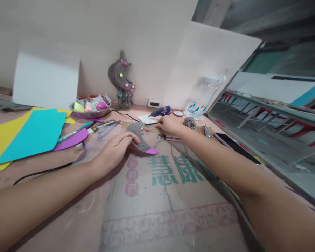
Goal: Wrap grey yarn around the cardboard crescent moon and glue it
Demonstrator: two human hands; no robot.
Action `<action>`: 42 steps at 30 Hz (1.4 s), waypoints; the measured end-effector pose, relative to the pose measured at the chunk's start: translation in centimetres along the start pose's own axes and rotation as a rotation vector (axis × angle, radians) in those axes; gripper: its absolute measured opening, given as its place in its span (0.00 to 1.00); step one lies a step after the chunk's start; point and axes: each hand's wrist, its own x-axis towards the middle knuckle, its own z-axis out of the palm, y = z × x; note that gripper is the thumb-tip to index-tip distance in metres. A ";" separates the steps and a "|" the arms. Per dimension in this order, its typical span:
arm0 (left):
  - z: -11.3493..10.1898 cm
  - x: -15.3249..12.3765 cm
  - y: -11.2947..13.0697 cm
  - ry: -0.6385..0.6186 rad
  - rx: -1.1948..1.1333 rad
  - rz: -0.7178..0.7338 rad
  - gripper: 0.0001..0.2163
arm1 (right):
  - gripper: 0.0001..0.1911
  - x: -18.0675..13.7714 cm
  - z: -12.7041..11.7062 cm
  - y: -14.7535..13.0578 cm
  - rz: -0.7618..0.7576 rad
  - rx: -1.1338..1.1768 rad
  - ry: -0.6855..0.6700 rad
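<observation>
My left hand (117, 147) has hold of the grey yarn-wrapped crescent (135, 131), right near the centre of the frame, its purple tip pointing lower right! Out goes my right hand (169, 125), just right of centre, fingertips down near the blue glue gun (161, 111); whether they're pinching anything, I can't tell. Right of that hand sits the grey yarn ball (190, 122), and at upper centre, a bead-dotted moon ornament (122, 75) stands by the wall (152, 52).
</observation>
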 end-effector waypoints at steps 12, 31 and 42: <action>-0.1 -0.1 1.2 -0.039 0.052 -0.085 0.12 | 0.06 1.6 3.2 -0.2 0.142 0.312 0.160; -0.4 0.2 1.0 -0.088 0.402 -0.018 0.16 | 0.09 -0.3 1.5 -1.1 0.107 0.907 0.130; -2.5 2.6 6.9 -0.408 0.904 0.048 0.14 | 0.09 -0.5 1.7 -0.7 0.083 0.945 0.109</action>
